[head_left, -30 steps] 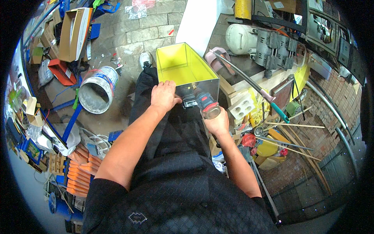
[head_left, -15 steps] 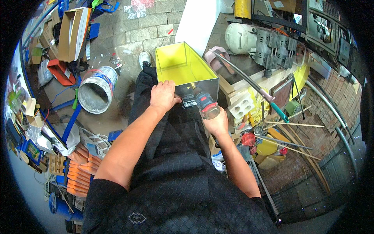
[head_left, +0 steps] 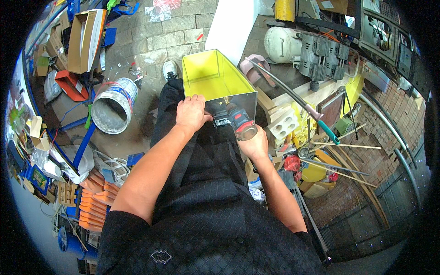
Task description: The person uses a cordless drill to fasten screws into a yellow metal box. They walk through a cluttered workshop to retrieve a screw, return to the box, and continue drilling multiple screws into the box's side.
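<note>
Two bare hands are engaged on one open-topped, rectangular metal box with a bright yellow interior [head_left: 217,85], which is positioned in front of the torso, above the black-trousered legs; how it is supported cannot be determined. The top edge of the near wall is gripped by the left hand [head_left: 191,112], with the fingers laid over the rim and the thumb placed lower on the outer face. A small metal latch [head_left: 222,120] is located on that face, just beside the thumb. A dark power drill with red trim [head_left: 240,120] is held by the right hand [head_left: 254,142]; its handle is enclosed by the fingers, which are partly hidden. The drill is directed at the near wall, its tip located just below the rim. To the left, a white plastic bucket with a stained interior [head_left: 126,91] is laid on its side. To the right, a pink slipper [head_left: 250,68] is crossed by a long grey pole with a teal grip [head_left: 293,93].
</note>
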A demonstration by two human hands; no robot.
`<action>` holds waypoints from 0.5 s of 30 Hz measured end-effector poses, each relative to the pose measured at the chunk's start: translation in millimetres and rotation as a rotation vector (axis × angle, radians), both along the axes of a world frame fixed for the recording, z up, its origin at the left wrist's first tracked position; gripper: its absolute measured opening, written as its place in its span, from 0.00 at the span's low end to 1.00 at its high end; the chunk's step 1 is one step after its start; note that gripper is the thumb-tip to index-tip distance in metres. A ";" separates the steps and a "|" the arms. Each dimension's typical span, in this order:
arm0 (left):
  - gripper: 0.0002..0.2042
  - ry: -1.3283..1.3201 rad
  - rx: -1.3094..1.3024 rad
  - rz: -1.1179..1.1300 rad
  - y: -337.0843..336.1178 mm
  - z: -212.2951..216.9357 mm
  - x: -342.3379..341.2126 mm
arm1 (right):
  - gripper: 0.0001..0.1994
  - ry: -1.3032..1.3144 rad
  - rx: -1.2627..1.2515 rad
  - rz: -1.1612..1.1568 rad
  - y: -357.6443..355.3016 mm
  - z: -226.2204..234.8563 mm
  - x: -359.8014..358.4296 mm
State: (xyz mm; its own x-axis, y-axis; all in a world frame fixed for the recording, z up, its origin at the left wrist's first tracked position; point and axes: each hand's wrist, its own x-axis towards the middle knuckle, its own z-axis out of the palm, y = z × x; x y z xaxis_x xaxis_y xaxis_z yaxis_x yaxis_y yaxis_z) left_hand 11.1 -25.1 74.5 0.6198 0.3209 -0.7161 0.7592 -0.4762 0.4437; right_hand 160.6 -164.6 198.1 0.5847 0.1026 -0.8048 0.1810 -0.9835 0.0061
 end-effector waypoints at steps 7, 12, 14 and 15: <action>0.32 0.005 0.005 -0.003 -0.2 2.0 1.3 | 0.22 0.013 0.004 0.012 -9.9 -8.2 1.2; 0.32 -0.016 0.008 0.011 1.2 -0.3 -1.9 | 0.23 0.036 -0.011 0.019 -1.6 -5.3 4.5; 0.32 -0.027 0.007 0.013 0.5 -0.8 -3.6 | 0.24 0.054 -0.029 0.025 0.1 -3.2 4.7; 0.32 -0.030 0.001 0.014 0.8 -1.1 -5.0 | 0.24 0.059 -0.024 0.036 -0.8 -3.1 3.3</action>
State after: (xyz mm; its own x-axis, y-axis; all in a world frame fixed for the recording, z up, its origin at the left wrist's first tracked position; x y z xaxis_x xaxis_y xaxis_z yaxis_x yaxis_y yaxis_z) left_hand 6.2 -24.3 73.4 0.6367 0.3307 -0.6966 0.7519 -0.4664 0.4659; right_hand 163.9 -165.4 195.0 0.5327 0.1031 -0.8400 0.2169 -0.9760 0.0177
